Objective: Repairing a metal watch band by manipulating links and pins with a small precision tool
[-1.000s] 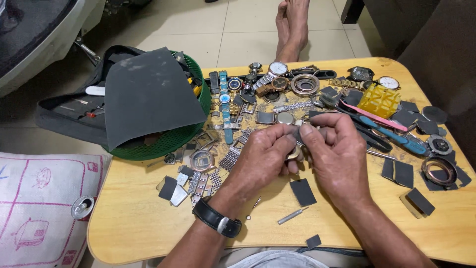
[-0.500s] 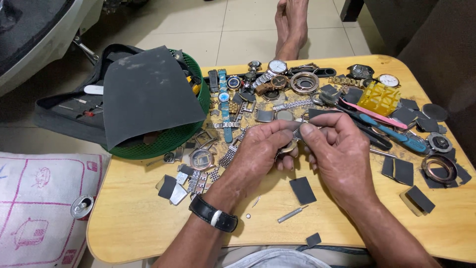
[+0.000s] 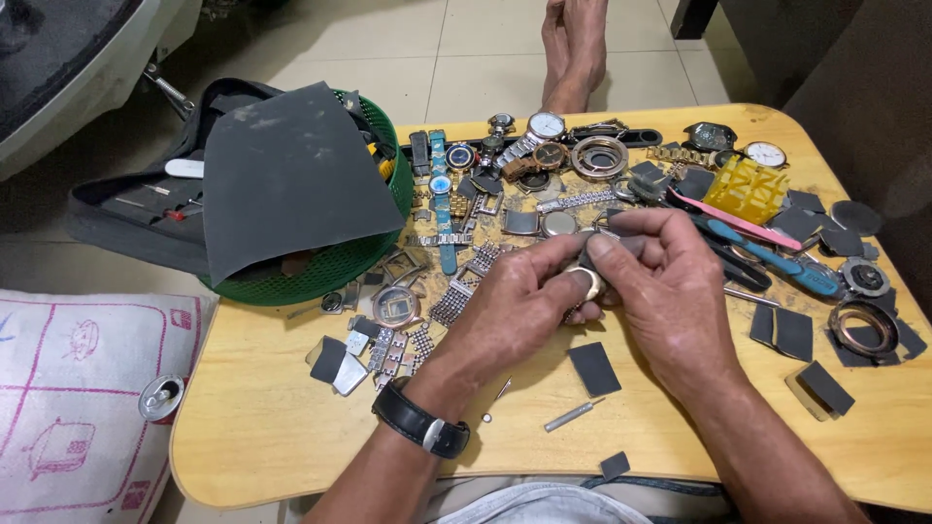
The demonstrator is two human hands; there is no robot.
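Left hand clamps a round watch case; right hand pinches, probably, sandpaper just above it. Rub lightly, case steady.

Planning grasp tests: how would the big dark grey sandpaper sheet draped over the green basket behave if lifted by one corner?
The big dark grey sandpaper sheet would probably flop: it already bends over the rim of the green mesh basket. It looks thin, so likely light. Its gritty-looking face should resist slipping, though a lifted corner might curl or crease.
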